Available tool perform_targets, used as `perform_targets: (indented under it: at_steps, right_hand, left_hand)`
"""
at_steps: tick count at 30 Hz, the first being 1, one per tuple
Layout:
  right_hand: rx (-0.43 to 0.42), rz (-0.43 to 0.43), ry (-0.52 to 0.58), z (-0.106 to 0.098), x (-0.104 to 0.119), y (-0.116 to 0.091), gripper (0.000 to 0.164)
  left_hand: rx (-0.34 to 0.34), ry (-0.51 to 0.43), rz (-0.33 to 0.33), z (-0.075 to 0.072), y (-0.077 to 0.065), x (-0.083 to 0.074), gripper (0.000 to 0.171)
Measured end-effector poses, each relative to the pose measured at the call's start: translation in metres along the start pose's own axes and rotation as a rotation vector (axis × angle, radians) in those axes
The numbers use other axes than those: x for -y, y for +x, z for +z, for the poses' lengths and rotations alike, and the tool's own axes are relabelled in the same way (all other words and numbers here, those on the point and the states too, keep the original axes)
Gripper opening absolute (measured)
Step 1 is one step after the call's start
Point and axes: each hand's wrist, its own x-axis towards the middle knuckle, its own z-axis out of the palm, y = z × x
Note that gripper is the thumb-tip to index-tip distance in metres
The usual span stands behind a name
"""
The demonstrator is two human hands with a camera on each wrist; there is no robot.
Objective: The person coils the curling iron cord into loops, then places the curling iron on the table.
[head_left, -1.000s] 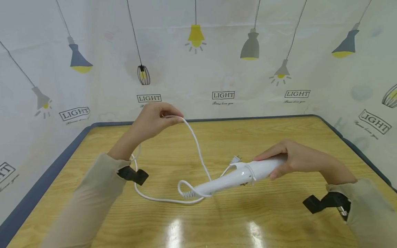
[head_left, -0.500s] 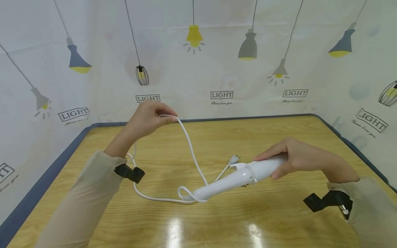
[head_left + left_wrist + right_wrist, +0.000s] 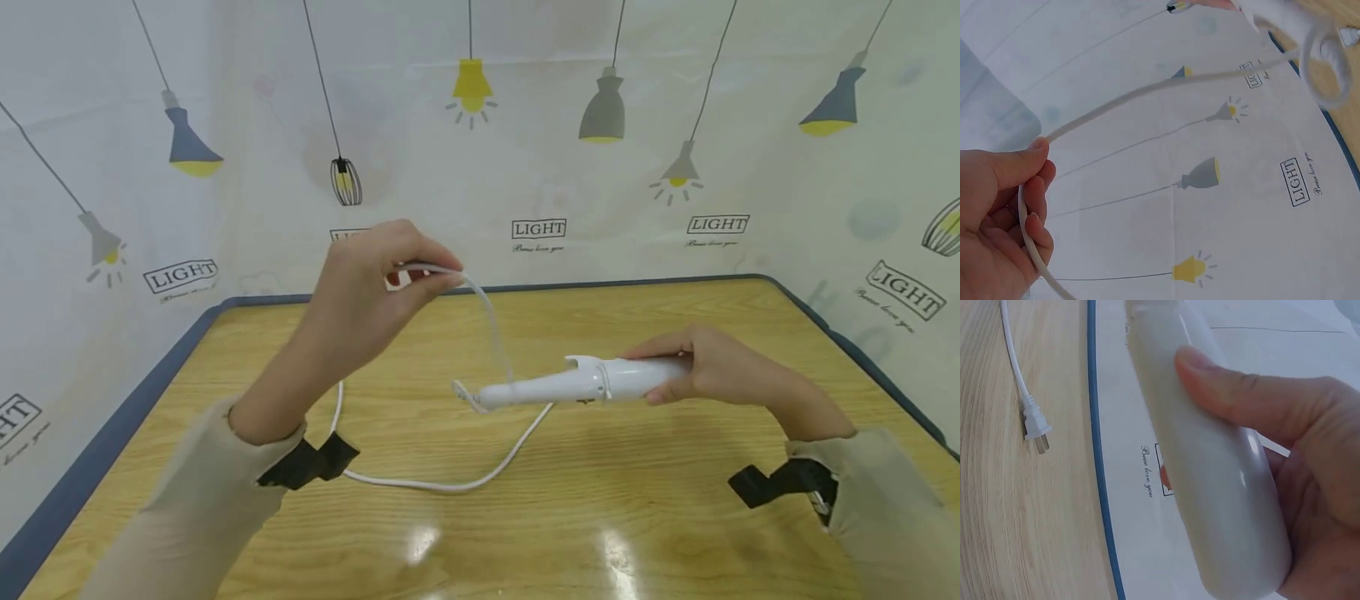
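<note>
Wooden tabletop [image 3: 660, 492], blurred cord [image 3: 492, 321], right fingers [image 3: 663, 342] half-hidden behind handle [image 3: 636, 377]

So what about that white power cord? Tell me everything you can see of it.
The power cord is white, slim and round, with a smooth, plastic-looking sheath. One end joins the narrow end of a white wand-shaped appliance, with a small loop there. The left hand has it in a pinching grip, lifted into an arch. Another stretch curves along the wooden table, and it ends in a two-prong plug lying on the wood.
</note>
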Motion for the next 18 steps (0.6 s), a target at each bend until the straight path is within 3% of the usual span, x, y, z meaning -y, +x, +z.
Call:
perform_targets:
  at_steps: [4,7,13,18]
  right_hand:
    - [-0.111,0.014,-0.04,0.001,-0.005,0.002,0.05]
    - [-0.155,-0.034,-0.088,0.001,-0.008,0.002,0.051]
    - [-0.148,-0.159,-0.068,0.004,-0.011,0.003,0.05]
    - [-0.138,-0.142,0.01,0.009,-0.013,0.006,0.049]
  left_hand:
    - [-0.039,-0.018,0.095,0.002,-0.006,-0.015,0.008]
    - [-0.048,-0.04,0.122,0.004,-0.012,-0.023,0.008]
    - [-0.037,-0.106,0.127,0.01,-0.022,-0.032,0.012]
    - [-0.021,-0.142,0.134,0.015,-0.031,-0.032,0.015]
